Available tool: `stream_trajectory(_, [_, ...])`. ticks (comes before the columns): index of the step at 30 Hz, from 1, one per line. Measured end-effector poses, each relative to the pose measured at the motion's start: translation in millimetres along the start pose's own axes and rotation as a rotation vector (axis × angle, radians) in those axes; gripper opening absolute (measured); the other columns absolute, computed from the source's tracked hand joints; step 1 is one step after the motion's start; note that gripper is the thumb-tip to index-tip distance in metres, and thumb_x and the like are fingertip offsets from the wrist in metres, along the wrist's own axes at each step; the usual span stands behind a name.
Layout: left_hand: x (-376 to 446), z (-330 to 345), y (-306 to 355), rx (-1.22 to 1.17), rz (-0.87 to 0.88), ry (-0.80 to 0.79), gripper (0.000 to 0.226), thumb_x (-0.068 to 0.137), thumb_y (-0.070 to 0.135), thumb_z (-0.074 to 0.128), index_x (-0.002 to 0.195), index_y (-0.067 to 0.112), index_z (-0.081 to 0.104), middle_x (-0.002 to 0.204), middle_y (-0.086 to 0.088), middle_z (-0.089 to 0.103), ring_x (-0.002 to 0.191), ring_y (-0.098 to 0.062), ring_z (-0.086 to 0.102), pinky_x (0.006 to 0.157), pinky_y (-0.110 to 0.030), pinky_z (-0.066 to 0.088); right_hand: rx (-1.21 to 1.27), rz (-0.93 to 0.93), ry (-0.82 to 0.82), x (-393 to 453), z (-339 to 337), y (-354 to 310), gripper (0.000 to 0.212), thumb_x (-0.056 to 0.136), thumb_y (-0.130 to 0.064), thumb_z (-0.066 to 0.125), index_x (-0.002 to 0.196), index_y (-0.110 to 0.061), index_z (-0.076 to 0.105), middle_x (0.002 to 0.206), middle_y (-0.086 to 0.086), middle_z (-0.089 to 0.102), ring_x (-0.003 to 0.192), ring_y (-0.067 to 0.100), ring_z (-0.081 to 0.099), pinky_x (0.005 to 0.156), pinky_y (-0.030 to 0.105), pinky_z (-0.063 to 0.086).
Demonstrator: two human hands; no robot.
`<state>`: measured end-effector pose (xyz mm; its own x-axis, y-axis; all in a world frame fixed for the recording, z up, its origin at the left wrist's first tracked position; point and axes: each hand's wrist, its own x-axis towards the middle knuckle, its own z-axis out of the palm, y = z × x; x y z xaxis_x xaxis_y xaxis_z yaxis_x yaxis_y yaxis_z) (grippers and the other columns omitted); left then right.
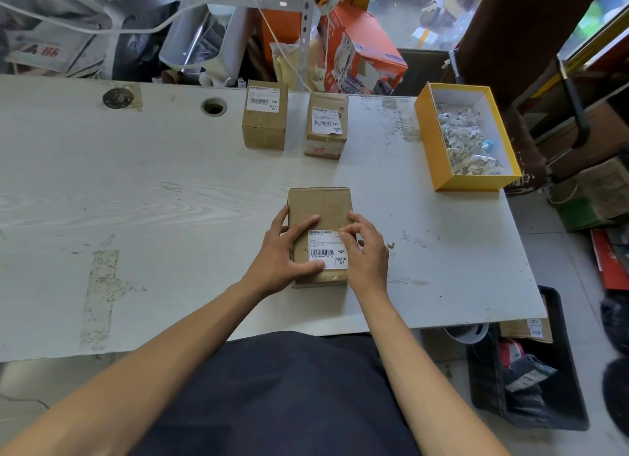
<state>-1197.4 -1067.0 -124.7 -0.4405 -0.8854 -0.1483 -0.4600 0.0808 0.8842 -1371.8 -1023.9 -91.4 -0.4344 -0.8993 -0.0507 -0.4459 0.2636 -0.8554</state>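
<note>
One table: a worn white table (170,183) fills the middle of the frame from the left edge to the right of centre, and every box below stands on it except the crate.
Black crate: the black crate (563,322) sits on the floor at the lower right, beside the table's near right corner; bagged parcels (524,370) lie in it.
Yellow box: the open yellow box (425,135) stands at the table's right edge, in the upper right of the frame, white inside; torn paper scraps (466,138) are heaped against its right wall and near end.
Cardboard box: the closed cardboard box (320,207) lies flat at the centre of the frame, near the table's front edge, between both hands; its contents are hidden.
Left hand: the left hand (275,251) rests over the box's left edge, fingers spread across the top and thumb pressed on the near part of the label.
Right hand: the right hand (367,251) sits at the box's right edge with fingers curled, tips at the label's upper right corner; whether they pinch it cannot be told.
Back boxes: a closed left small box (263,128) and a closed right small box (326,142) stand apart just above centre, each with a white sticker on top.
Label: the white barcode label (328,256) sticks to the near half of the cardboard box's top.
Hole: a round cable hole (213,106) opens in the table left of the small boxes.
</note>
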Motion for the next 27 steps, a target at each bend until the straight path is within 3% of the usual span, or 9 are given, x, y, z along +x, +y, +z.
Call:
stream_trajectory(5, [5,-5,-1,-0.028,0.014,-0.043,0.086,0.061,0.059,0.081,0.136,0.065,0.039,0.16,0.018,0.005,0.139,-0.018,0.035,0.111,-0.046,0.043,0.059,0.07,-0.029,2,-2,-1,0.017,0.092,-0.017,0.062,0.078,-0.025,0.061,0.126,-0.026,0.054,0.116,0.008,0.056,0.09,0.042,0.053])
stream_trajectory(10, [9,-12,-1,-0.075,0.02,-0.106,0.098,0.053,0.057,0.088,0.14,0.057,0.043,0.161,0.015,0.002,0.143,-0.014,0.032,0.113,-0.043,0.042,0.087,0.116,-0.026,3,-2,-2,0.009,0.092,-0.015,0.063,0.083,-0.017,0.067,0.124,-0.024,0.054,0.117,0.005,0.054,0.091,0.036,0.054])
stream_trajectory(15, [8,-12,-1,-0.085,0.022,-0.115,0.097,0.054,0.055,0.088,0.14,0.056,0.043,0.161,0.015,0.001,0.143,-0.01,0.03,0.112,-0.041,0.043,0.107,0.143,-0.032,4,-3,-5,0.01,0.091,-0.014,0.064,0.082,-0.016,0.067,0.132,-0.016,0.057,0.12,0.01,0.054,0.09,0.028,0.052])
stream_trajectory(19, [8,-12,-2,-0.082,0.026,-0.114,0.096,0.055,0.056,0.087,0.139,0.058,0.042,0.161,0.017,0.001,0.142,-0.01,0.03,0.112,-0.04,0.044,0.148,0.16,-0.032,5,-2,-3,0.012,0.091,-0.015,0.064,0.08,-0.02,0.067,0.132,-0.017,0.057,0.119,0.01,0.055,0.089,0.042,0.056])
stream_trajectory(27, [9,-12,-3,-0.069,0.034,-0.111,0.095,0.058,0.05,0.089,0.14,0.058,0.041,0.161,0.017,0.002,0.138,-0.008,0.03,0.111,-0.04,0.044,0.138,0.155,-0.03,4,-2,-3,0.012,0.091,-0.018,0.064,0.081,-0.021,0.067,0.131,-0.019,0.057,0.118,0.01,0.056,0.086,0.042,0.057])
